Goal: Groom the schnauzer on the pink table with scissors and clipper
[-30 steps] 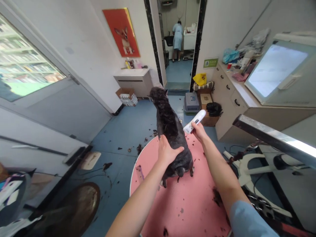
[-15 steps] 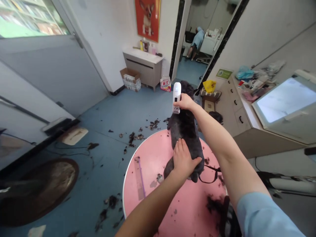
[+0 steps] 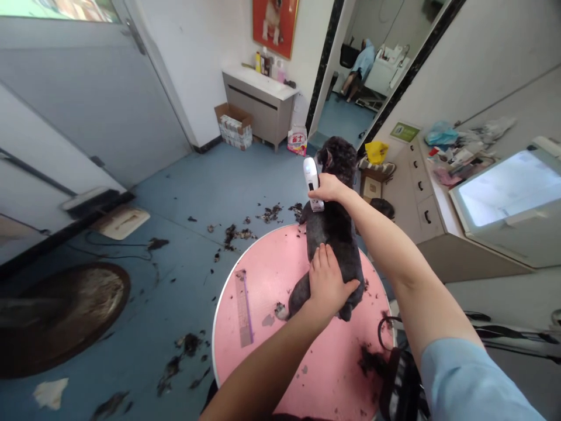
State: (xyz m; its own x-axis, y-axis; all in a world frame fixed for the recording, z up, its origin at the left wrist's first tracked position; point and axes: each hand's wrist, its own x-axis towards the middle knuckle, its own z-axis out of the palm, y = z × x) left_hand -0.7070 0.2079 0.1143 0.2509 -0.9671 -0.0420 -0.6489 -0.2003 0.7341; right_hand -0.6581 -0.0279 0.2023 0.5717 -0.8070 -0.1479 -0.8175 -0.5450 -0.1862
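A small dark grey dog (image 3: pixel 335 231) stands on a round pink table (image 3: pixel 267 275), facing away from me. My left hand (image 3: pixel 326 283) lies on the dog's rump, fingers curved around its hindquarters. My right hand (image 3: pixel 329 188) is closed around a white electric clipper (image 3: pixel 312 182), held at the dog's left shoulder just behind its head. A purple comb (image 3: pixel 243 299) lies on the table's left side. Clumps of cut dark fur sit on the table near its right edge.
Dark fur clippings (image 3: pixel 245 231) litter the blue floor. A grey cabinet (image 3: pixel 258 105) and a cardboard box (image 3: pixel 234 126) stand at the far wall. A counter with drawers (image 3: pixel 421 193) is at right. A person (image 3: pixel 359 67) stands beyond the doorway. A round brown mat (image 3: pixel 61 316) lies at left.
My view has dropped and swung left. My right hand carried the clipper from the dog's right side over to its left shoulder and lowered it slightly. My left hand stays on the rump.
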